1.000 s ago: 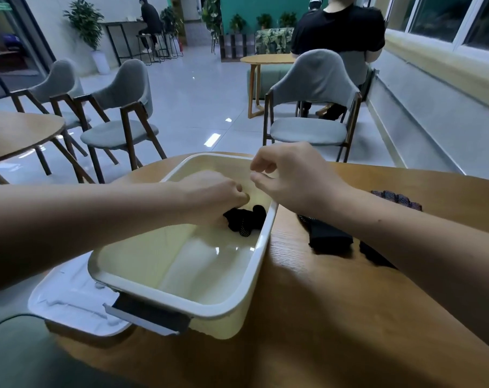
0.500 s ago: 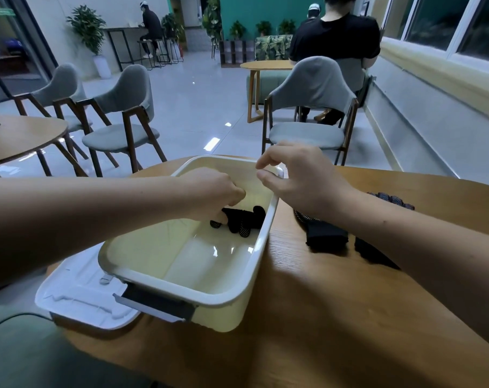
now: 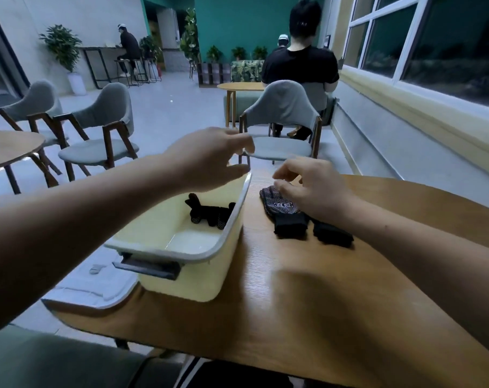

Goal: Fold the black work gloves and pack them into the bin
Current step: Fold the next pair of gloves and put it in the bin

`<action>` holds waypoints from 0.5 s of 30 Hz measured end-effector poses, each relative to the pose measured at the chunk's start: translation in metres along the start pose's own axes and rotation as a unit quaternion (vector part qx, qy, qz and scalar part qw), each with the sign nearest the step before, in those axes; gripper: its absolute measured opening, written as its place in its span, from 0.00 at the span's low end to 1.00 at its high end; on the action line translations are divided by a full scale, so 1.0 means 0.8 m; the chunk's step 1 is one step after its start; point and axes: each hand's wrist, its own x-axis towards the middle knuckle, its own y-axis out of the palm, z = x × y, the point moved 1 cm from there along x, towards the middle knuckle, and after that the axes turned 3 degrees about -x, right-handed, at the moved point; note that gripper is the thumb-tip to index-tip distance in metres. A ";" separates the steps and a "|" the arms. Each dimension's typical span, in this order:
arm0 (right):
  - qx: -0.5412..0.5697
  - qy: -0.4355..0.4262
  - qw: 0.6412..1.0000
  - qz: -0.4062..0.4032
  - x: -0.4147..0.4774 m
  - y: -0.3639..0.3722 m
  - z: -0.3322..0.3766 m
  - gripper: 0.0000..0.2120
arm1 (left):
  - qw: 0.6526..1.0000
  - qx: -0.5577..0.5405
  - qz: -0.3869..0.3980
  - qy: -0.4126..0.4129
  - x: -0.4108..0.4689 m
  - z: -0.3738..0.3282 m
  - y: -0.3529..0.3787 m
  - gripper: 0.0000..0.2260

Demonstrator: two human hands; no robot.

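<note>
A pale yellow bin [image 3: 232, 239] with a white rim and a dark handle stands on the wooden table [image 3: 335, 298]. A folded pair of black dotted work gloves [image 3: 209, 212] lies inside it, against the far right wall. More black work gloves [image 3: 286, 214] lie flat on the table just right of the bin. My left hand [image 3: 209, 158] hovers above the bin's far end, fingers apart and empty. My right hand [image 3: 316, 186] hangs over the fingertips of the loose gloves with its fingers spread, holding nothing.
A white lid [image 3: 97, 287] lies under the bin's left side at the table edge. A grey chair [image 3: 282, 127] stands beyond the table, and a person in black [image 3: 300, 63] sits behind it. More chairs [image 3: 103, 130] and a round table [image 3: 8, 147] stand at the left.
Both hands have let go of the folded gloves and risen out of the bin. My right hand has moved right, over the loose gloves on the table.
</note>
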 end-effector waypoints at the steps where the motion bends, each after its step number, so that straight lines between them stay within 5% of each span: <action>1: -0.002 0.011 1.000 -0.003 -0.010 -0.006 -0.002 0.04 | 1.000 -0.014 -0.015 0.003 -0.002 -0.012 -0.006 0.18; 15: -0.046 0.162 0.986 0.002 -0.126 -0.040 -0.070 0.04 | 0.971 -0.236 -0.006 -0.023 -0.005 -0.182 0.069 0.10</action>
